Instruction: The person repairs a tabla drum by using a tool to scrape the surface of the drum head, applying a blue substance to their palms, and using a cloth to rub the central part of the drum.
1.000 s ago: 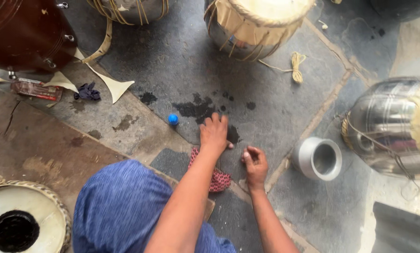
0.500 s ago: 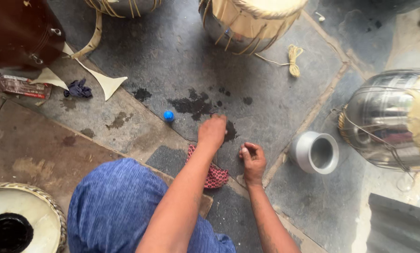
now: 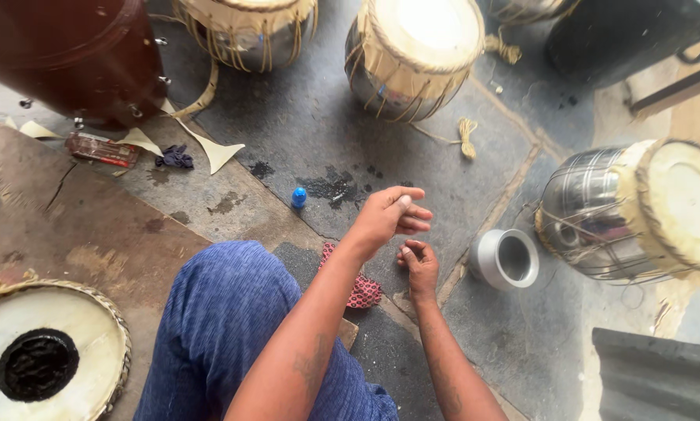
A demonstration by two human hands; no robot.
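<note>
The left hand has lifted off the grey stone floor, where half a second ago it pressed down on the dark wet stain; it now hangs just above the floor with its fingers loosely spread, released and holding nothing. The right hand stays low and near, its fingertips pinched together against the floor just right of the red patterned cloth; whether it grips anything is too small to tell. The small blue bottle cap lies where it lay, left of the stain and well apart from both hands. A small grey metal cup lies on its side just right of the right hand. The view has tipped further up, so more of the leather-strapped drum with a pale skin head shows at the far side, and the steel-bodied drum lying on its side stands at the right. The blue-clad knee fills the near left.
</note>
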